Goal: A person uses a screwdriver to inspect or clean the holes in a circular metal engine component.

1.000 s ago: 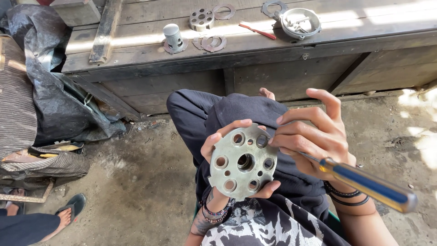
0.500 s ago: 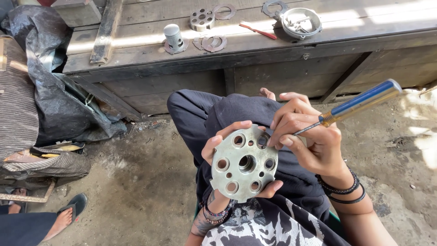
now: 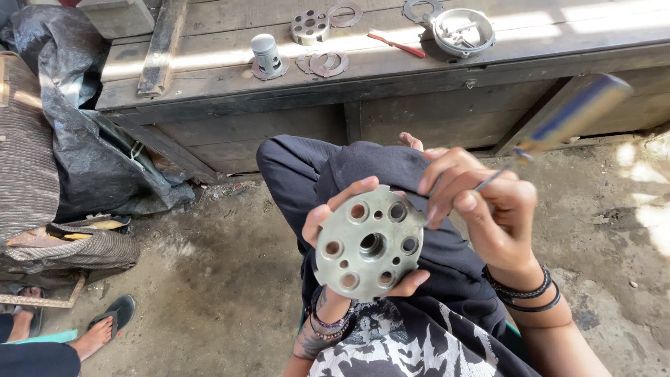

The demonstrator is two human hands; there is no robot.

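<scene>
Seven holes ring grey metal disc (image 3: 368, 244), left hand (image 3: 335, 230) gripping

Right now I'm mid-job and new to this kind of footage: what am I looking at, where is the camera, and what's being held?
There is no machine here, only a person's two bare hands. The single picture comes from a camera on that person's head, looking down past their knees.

The left hand grips a round metal disc with holes. The right hand holds a screwdriver with a blue and yellow handle, its thin shaft reaching toward the disc's upper edge.

Ahead stands a wooden bench. On it lie a small metal cylinder, another holed disc, flat ring parts, a red tool and a round metal housing. Someone else's sandalled foot shows at lower left.
</scene>
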